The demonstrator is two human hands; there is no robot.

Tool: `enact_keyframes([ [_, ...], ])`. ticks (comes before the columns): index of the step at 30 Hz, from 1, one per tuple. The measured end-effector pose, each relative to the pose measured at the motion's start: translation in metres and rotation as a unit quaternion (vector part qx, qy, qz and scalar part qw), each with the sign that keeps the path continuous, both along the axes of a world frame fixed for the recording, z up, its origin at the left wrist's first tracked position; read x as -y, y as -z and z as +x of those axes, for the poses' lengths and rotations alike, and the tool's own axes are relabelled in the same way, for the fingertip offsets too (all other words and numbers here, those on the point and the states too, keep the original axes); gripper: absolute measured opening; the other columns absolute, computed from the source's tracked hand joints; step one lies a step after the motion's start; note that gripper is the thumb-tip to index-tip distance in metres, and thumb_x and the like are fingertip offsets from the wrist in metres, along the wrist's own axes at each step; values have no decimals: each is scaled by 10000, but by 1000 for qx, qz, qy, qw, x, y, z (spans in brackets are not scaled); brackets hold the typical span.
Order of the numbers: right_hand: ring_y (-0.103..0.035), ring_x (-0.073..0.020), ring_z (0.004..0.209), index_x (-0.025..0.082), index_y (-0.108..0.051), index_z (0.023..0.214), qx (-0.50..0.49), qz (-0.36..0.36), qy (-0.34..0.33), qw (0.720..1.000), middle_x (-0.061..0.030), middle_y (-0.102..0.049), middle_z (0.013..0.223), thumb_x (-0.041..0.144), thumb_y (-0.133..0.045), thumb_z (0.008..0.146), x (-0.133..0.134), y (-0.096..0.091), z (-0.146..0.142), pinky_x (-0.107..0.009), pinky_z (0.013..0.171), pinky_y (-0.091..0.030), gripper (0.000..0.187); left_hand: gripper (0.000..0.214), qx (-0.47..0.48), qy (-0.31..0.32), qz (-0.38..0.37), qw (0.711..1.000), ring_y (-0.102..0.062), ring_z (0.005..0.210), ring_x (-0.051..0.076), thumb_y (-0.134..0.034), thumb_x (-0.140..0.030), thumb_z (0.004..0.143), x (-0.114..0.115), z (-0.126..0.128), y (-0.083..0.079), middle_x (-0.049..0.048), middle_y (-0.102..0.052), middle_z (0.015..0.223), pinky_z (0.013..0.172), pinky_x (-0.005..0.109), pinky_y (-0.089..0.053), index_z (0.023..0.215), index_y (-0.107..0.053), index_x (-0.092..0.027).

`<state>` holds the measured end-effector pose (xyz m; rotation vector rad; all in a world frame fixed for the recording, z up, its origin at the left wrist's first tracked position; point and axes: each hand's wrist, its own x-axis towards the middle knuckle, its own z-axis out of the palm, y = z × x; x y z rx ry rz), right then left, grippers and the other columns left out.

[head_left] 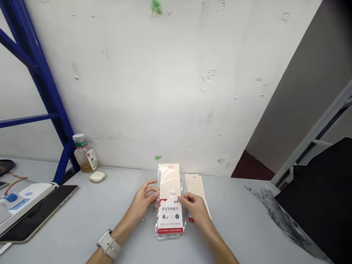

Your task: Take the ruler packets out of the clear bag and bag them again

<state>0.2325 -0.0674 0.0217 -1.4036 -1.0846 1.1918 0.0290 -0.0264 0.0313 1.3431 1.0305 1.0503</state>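
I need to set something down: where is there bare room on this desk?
Bare desk shows between the phone and the left hand, and between the right hand and the dark-streaked patch. It is crowded in the middle, where both hands hold the clear pouch beside pale packs, and at far left, around the power strip.

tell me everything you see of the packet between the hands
The long, narrow packet has clear, plastic-looking wrapping over a cream top with round white spot and a printed white lower part, red along the bottom. It is nearly vertical in view; the left hand touches its left edge, the right hand its right.
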Motion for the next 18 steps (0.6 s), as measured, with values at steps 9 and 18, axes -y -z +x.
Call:
enact_keyframes([
  [9,-451,-125,501,228,-529,653,-11,29,21,999,19,-595,605,635,-575,756,-5,1,22,-265,501,-327,422,527,-13,-55,35,998,-620,617,152,-661,-476,746,-8,-18,-5,-6,-652,828,624,298,-484,1185,-513,-224],
  [18,-595,-192,709,251,-603,846,190,88,-25,977,-29,-679,864,503,-470,875,5,4,18,-310,634,-457,286,361,-151,-98,92,979,-626,628,189,-537,-469,763,-21,-35,8,57,-723,867,629,321,-511,955,-666,-191],
])
